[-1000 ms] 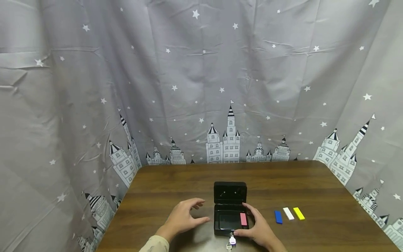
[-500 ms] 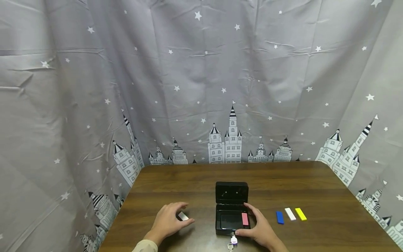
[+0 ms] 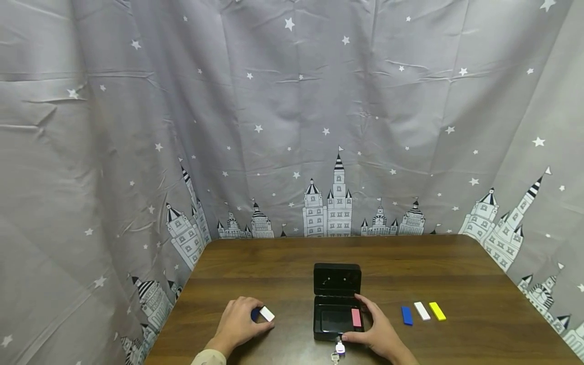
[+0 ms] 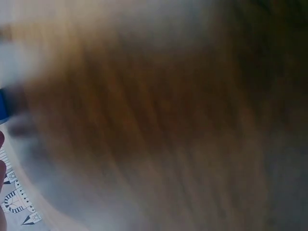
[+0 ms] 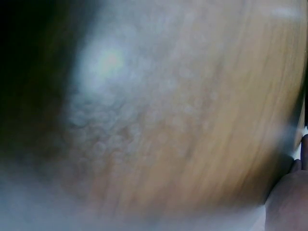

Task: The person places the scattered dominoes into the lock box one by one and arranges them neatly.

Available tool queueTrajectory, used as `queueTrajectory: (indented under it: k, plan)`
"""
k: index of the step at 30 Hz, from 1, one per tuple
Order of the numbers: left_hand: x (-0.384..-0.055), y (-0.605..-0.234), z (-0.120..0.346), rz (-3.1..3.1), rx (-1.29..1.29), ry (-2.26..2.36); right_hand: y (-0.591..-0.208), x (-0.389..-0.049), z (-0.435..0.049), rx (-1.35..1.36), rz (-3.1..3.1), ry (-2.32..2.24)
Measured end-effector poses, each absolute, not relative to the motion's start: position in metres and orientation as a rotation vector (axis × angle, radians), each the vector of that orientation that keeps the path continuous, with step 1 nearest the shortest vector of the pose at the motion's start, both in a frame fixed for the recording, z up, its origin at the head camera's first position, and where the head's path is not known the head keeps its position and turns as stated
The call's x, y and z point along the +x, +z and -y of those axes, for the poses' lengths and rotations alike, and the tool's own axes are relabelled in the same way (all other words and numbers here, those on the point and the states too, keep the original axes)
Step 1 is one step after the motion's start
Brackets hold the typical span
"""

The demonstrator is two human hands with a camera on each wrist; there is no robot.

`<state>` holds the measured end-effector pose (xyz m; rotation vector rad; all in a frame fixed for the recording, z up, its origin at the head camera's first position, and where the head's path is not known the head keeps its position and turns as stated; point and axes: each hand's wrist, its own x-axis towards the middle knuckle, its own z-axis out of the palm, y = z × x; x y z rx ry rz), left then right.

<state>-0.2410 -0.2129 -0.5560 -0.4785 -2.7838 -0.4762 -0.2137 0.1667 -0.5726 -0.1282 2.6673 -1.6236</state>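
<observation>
A small black lockbox [image 3: 337, 324] stands with its lid [image 3: 337, 279] raised. Its key is in the front lock, with a keyring and second key [image 3: 335, 358] hanging below. Inside, a pink rectangular block [image 3: 356, 318] lies along the right side. My right hand [image 3: 383, 337] holds the box by its right side, thumb at the front and fingers at the back. Further left, my left hand [image 3: 239, 322] curves around a blue block [image 3: 255, 314] and a white block [image 3: 266, 314]; I cannot tell whether it pinches either. Blue also shows at the left wrist view's edge.
Right of the box, a blue block [image 3: 407, 316], a white block [image 3: 422, 311] and a yellow block [image 3: 437, 311] lie in a row on the brown wooden table [image 3: 283, 263]. A grey curtain [image 3: 274, 101] with castles and stars hangs behind. Both wrist views are mostly blurred tabletop.
My left hand has moved left, away from the box, to the white and blue blocks, uncovering them as it drew back. My right hand keeps its hold on the box.
</observation>
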Motion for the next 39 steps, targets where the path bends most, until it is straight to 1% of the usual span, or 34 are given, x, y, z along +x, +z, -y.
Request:
queueTrajectory:
  k: [15, 23, 31, 39]
  plan:
    - [-0.242, -0.559, 0.211, 2.807, -0.549, -0.545, -0.573, -0.213, -0.166, -0.12, -2.646, -1.623]
    - [-0.242, -0.56, 0.207, 2.845, -0.5, -0.728, -0.575, -0.215, -0.165, -0.095, -2.639, -1.626]
    - [-0.241, -0.556, 0.205, 2.885, -0.447, -0.785, -0.575, -0.215, -0.166, -0.094, -2.663, -1.598]
    - [-0.243, -0.557, 0.199, 2.866, -0.495, -0.796, -0.572, -0.213, -0.167, -0.105, -2.658, -1.595]
